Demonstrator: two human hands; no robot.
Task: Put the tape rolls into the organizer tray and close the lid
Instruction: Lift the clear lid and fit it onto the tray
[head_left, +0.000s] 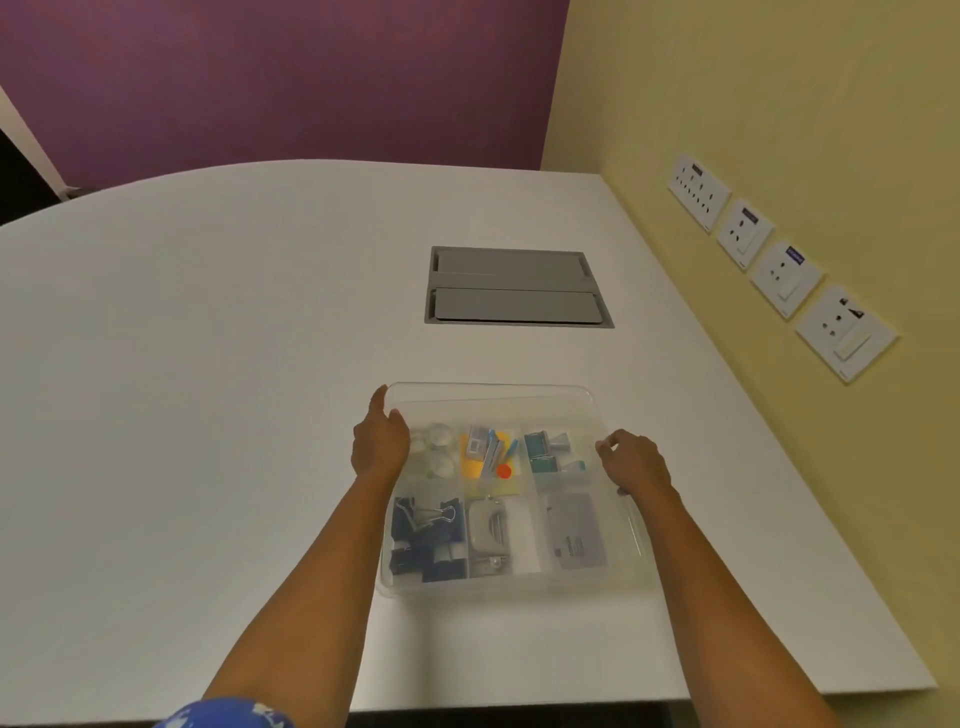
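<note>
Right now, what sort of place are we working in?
Probably an office or meeting room: a white table with a built-in grey cable hatch, and a row of wall sockets.

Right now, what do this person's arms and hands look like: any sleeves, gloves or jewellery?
Both forearms are bare. The left hand and right hand wear no gloves; no watch or bracelet shows. Blue cloth with a white pattern, probably clothing, shows at the bottom edge.
</note>
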